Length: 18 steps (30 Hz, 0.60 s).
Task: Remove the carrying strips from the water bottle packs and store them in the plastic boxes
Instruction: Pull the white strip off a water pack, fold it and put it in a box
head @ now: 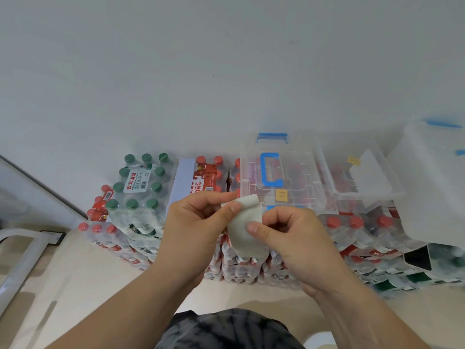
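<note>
A white carrying strip (243, 224) hangs between both hands in front of the stacked bottle packs. My left hand (198, 222) pinches its upper end between thumb and fingers. My right hand (289, 230) pinches its right edge with thumb and curled fingers. Just behind the hands stands a clear plastic box (299, 157) with a blue handle and a yellow label, lid closed, on top of red-capped packs (352, 230). A second clear box (362, 177) sits to its right. A green-capped pack (141, 187) lies at the left, its white printed strip still on top.
Packs are stacked against a white wall (226, 71). Another translucent box lid (432, 177) fills the right edge. A white metal frame (22, 258) stands on the beige floor at the left. More green-labelled packs (412, 278) lie low on the right.
</note>
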Motion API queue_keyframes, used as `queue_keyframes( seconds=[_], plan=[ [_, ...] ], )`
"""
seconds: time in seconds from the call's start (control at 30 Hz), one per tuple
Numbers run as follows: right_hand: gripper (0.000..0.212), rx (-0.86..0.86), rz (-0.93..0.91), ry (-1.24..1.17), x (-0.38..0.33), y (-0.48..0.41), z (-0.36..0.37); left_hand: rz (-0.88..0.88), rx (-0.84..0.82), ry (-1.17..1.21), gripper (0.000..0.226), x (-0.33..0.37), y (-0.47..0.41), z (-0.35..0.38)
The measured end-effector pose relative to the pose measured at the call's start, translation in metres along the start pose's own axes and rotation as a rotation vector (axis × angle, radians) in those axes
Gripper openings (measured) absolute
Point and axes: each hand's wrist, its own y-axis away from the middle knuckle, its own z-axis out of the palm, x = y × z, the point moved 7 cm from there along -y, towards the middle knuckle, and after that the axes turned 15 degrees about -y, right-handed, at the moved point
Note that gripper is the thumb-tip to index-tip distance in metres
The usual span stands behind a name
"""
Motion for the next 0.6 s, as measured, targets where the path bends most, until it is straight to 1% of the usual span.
queue_keyframes(
  seconds=[0.17,0.27,0.33,0.43,0.53,0.6],
  plan=[
    [0.007,0.012,-0.05,0.007,-0.003,0.004,0.002,0.039,-0.02,-0.068,0.011,0.003,-0.001,-0.001],
    [0.02,0.05,-0.064,-0.039,-0.006,0.007,0.002,0.051,-0.023,-0.074,0.025,0.003,-0.003,-0.001],
    [0.022,0.072,-0.074,-0.061,-0.008,0.008,0.002,0.071,-0.022,-0.087,0.027,0.004,-0.002,-0.001],
    [0.013,0.11,-0.105,-0.082,-0.01,0.008,0.0,0.131,-0.035,-0.124,0.026,0.006,0.0,0.0],
    [0.031,0.135,-0.129,-0.107,-0.011,0.008,-0.002,0.224,-0.011,-0.238,0.02,0.006,0.001,0.0],
    [0.033,0.153,-0.133,-0.097,-0.012,0.008,-0.003,0.32,0.006,-0.323,0.014,0.008,0.004,0.001]
  ],
)
